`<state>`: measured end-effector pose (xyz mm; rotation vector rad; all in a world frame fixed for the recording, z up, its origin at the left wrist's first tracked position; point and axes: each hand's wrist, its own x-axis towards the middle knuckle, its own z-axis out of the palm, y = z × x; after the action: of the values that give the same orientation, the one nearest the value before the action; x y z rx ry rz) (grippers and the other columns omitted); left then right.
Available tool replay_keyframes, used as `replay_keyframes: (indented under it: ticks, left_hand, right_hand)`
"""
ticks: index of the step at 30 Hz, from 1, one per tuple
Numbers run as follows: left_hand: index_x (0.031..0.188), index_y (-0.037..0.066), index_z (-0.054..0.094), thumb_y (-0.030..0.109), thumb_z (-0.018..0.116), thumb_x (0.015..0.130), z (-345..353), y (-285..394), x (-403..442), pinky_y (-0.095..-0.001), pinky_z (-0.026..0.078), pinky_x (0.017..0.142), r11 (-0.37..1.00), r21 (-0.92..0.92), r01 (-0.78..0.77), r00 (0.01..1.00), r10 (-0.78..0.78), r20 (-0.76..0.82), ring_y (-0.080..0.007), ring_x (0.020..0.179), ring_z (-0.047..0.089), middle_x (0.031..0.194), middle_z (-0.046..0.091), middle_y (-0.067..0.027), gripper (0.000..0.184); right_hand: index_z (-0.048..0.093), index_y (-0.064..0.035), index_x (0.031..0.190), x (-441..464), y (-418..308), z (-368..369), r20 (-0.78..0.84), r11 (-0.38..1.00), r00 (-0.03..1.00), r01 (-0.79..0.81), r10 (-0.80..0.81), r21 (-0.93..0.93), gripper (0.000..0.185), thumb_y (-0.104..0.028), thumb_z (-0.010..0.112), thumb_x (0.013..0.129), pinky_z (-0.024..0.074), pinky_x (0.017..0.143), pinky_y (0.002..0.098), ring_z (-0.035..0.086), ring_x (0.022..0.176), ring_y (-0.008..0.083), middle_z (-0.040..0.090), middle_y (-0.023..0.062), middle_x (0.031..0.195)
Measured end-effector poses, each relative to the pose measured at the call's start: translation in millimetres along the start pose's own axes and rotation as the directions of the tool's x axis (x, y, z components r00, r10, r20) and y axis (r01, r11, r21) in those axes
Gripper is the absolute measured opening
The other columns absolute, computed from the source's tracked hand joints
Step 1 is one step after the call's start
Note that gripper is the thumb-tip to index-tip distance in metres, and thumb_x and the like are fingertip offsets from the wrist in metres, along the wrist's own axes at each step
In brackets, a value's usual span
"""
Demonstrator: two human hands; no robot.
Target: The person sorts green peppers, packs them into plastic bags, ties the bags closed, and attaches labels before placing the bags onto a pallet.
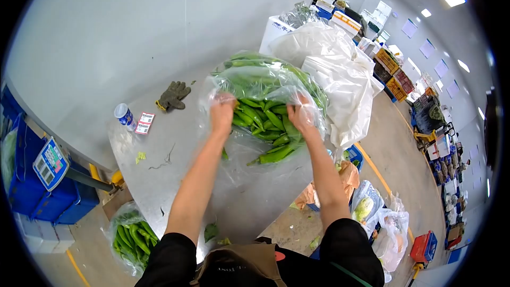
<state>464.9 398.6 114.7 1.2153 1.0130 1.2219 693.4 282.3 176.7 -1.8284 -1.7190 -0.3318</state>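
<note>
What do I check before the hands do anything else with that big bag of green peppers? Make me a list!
1. Left hand and right hand both at the clear bag: ok.
2. Bag mouth open: ok, green peppers show between the hands.
3. Every pepper tucked inside: cannot tell, the plastic near the lowest ones is hard to follow.
4. Table free of scraps: not ok, a leaf lies there.
5. Glove away from the bag: ok, it lies apart.

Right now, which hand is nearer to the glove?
Left. The left hand is at the left side of the bag, apart from the glove; the right hand is farther off, at the bag's right side.
</note>
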Motion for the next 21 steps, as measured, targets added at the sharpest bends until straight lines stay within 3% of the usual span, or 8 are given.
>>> replay_keyframes:
  ticks: [3,4,6,8,11,16,19,21]
  left_hand:
    - [0.101,-0.002,0.059,0.021,0.065,0.077,34.3,-52.5,-22.2,-0.0335,0.043,0.077,0.952,0.060,0.300,0.951,-0.303,0.052,-0.0227,0.088,0.057,0.093,0.063,-0.0133,0.034]
    - [0.104,-0.003,0.057,0.021,0.067,0.077,41.7,-60.4,-31.6,-0.0337,0.043,0.078,0.938,0.028,0.344,0.937,-0.345,0.044,-0.0229,0.090,0.056,0.096,0.062,-0.0136,0.037]
    - [0.110,-0.003,0.053,0.021,0.069,0.075,56.9,-71.5,-40.4,-0.0341,0.043,0.081,0.905,-0.041,0.424,0.906,-0.423,0.033,-0.0233,0.093,0.056,0.102,0.061,-0.0141,0.045]
    - [0.111,-0.002,0.050,0.019,0.067,0.079,86.9,-124.3,-22.6,-0.0342,0.046,0.078,0.900,-0.230,0.371,0.923,-0.384,-0.013,-0.0248,0.093,0.056,0.103,0.058,-0.0157,0.042]
    - [0.113,-0.003,0.047,0.016,0.066,0.080,120.0,-194.1,17.7,-0.0361,0.048,0.075,0.836,-0.379,0.397,0.884,-0.459,-0.088,-0.0262,0.092,0.056,0.106,0.056,-0.0168,0.042]
    - [0.121,0.000,0.040,0.012,0.066,0.078,110.9,-139.0,7.7,-0.0408,0.050,0.070,0.805,-0.272,0.528,0.815,-0.570,-0.105,-0.0279,0.088,0.057,0.110,0.054,-0.0164,0.051]
    - [0.127,0.004,0.034,0.013,0.066,0.078,102.9,-138.2,2.0,-0.0413,0.051,0.071,0.837,-0.154,0.526,0.831,-0.544,-0.115,-0.0279,0.089,0.058,0.113,0.052,-0.0156,0.059]
    - [0.131,0.006,0.030,0.015,0.067,0.076,98.2,-139.7,0.7,-0.0409,0.050,0.074,0.853,-0.100,0.513,0.846,-0.522,-0.111,-0.0285,0.092,0.057,0.115,0.052,-0.0161,0.067]
  right_hand:
    - [0.048,-0.0022,0.123,1.5,-7.1,-14.4,0.129,0.955,0.985,0.145,-0.114,-0.261,0.057,-0.023,0.067,0.073,0.0297,0.100,0.0486,0.040,0.115,0.0441,0.045,0.0308,0.119]
    - [0.048,-0.0029,0.123,3.0,-10.2,-19.2,0.166,0.934,0.979,0.169,-0.121,-0.314,0.060,-0.025,0.069,0.072,0.0286,0.101,0.0493,0.039,0.115,0.0445,0.045,0.0315,0.119]
    - [0.046,-0.0011,0.125,2.3,2.3,14.6,0.240,0.732,0.957,0.280,-0.162,-0.621,0.057,-0.025,0.062,0.075,0.0265,0.101,0.0512,0.041,0.114,0.0437,0.045,0.0287,0.120]
    - [0.048,-0.0023,0.124,-8.3,-6.8,38.8,0.396,0.369,0.912,0.405,-0.102,-0.837,0.050,-0.029,0.056,0.082,0.0260,0.102,0.0509,0.038,0.117,0.0436,0.044,0.0296,0.122]
    - [0.054,0.0017,0.111,-13.3,9.0,51.7,0.444,0.416,0.873,0.487,-0.201,-0.768,0.036,-0.022,0.048,0.084,0.0276,0.100,0.0515,0.044,0.110,0.0399,0.052,0.0234,0.109]
    - [0.053,0.0024,0.102,3.1,19.4,87.4,0.502,0.447,0.832,0.552,-0.237,-0.704,0.030,-0.009,0.055,0.074,0.0346,0.091,0.0482,0.052,0.095,0.0324,0.056,0.0192,0.093]
    - [0.049,0.0030,0.106,11.8,-3.8,66.4,0.429,0.798,0.884,0.391,-0.187,-0.459,0.041,-0.003,0.059,0.066,0.0346,0.089,0.0499,0.052,0.094,0.0371,0.055,0.0206,0.095]
    - [0.046,0.0031,0.109,3.9,-16.3,60.3,0.404,0.844,0.892,0.368,-0.202,-0.390,0.048,-0.001,0.060,0.064,0.0343,0.089,0.0507,0.052,0.096,0.0394,0.055,0.0229,0.097]
